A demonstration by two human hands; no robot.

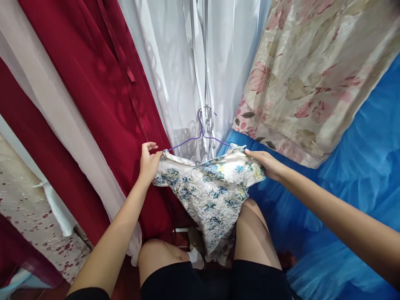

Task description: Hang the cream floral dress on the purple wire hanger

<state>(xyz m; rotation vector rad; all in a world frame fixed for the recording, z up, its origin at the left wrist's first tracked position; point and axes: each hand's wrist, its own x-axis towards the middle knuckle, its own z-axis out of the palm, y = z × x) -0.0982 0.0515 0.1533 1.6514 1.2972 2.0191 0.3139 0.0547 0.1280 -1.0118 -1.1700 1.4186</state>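
Note:
A small white dress with blue and yellow flower print (211, 196) hangs on a thin purple wire hanger (200, 135) in front of me, draped down over my knees. My left hand (149, 162) is closed on the dress's left shoulder, thumb raised. The fingers of my right hand (265, 162) grip the right shoulder of the dress. The hanger's hook points up toward the sheer white curtain (193, 66) behind it.
Dark red fabric (93, 96) hangs at the left beside a pale pink strip. A cream cloth with pink flowers (312, 79) hangs at the upper right, above blue tulle (353, 191). A cream fabric with red specks (28, 208) lies at the lower left.

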